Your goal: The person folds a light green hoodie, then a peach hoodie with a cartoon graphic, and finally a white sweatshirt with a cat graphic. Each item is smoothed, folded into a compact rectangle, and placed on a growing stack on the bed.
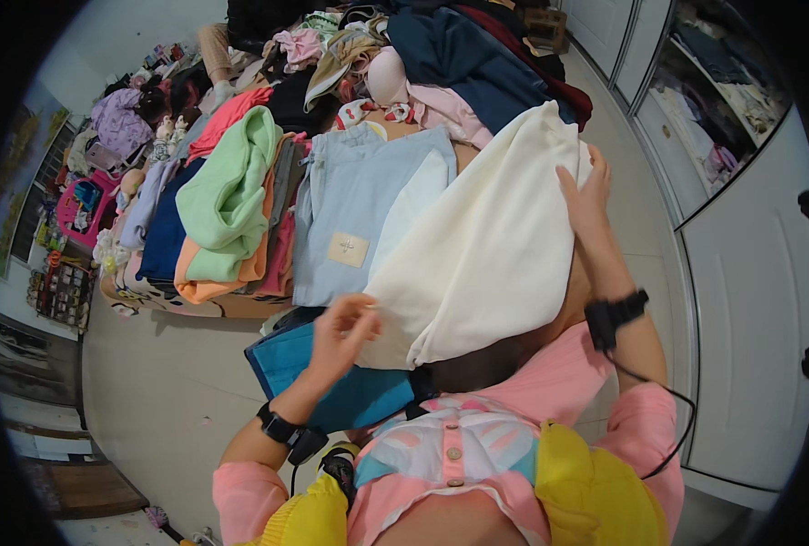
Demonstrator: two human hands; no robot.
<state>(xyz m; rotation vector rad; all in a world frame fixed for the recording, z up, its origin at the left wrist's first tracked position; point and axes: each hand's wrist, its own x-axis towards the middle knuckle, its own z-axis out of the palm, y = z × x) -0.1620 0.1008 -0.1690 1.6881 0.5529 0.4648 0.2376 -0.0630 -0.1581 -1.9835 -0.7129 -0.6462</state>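
Between both hands, a cream-white garment (482,246) hangs spread. Left hand (340,332) fingers pinch its lower corner; right hand (586,196) fingers grip its upper edge. Beyond the fingertips lie pale blue trousers (354,214) and a mint green hoodie (227,196); under the left fingers, teal cloth (286,364).

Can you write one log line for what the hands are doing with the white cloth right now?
left hand: pinches cream cloth lower edge | right hand: holds its upper edge | below: blue garment | behind: clothes pile
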